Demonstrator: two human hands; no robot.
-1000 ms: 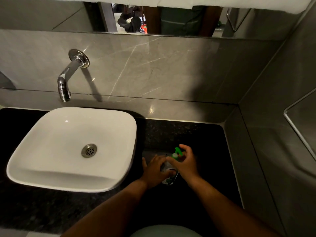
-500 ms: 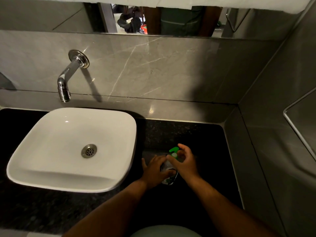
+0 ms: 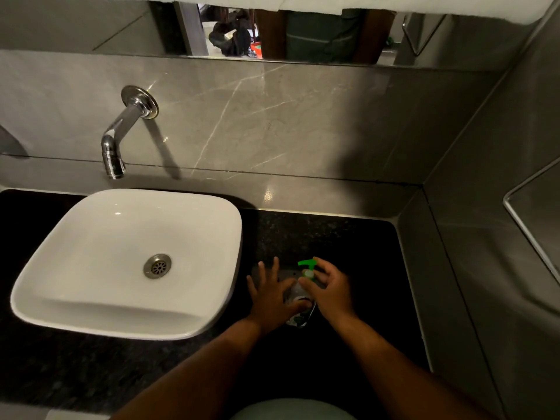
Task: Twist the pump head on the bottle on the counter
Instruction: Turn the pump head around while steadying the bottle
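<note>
Standing upright: clear bottle, green pump head; left hand clasps body, right hand fingers pinch pump neck.

1. Dim overall; the black desk is nearly featureless.
2. The white basin is the brightest surface, with small glints.
3. The faucet casts a slanted shadow rightward on the marble wall.
4. Wide-angle bending at the edges; detail is soft.
</note>
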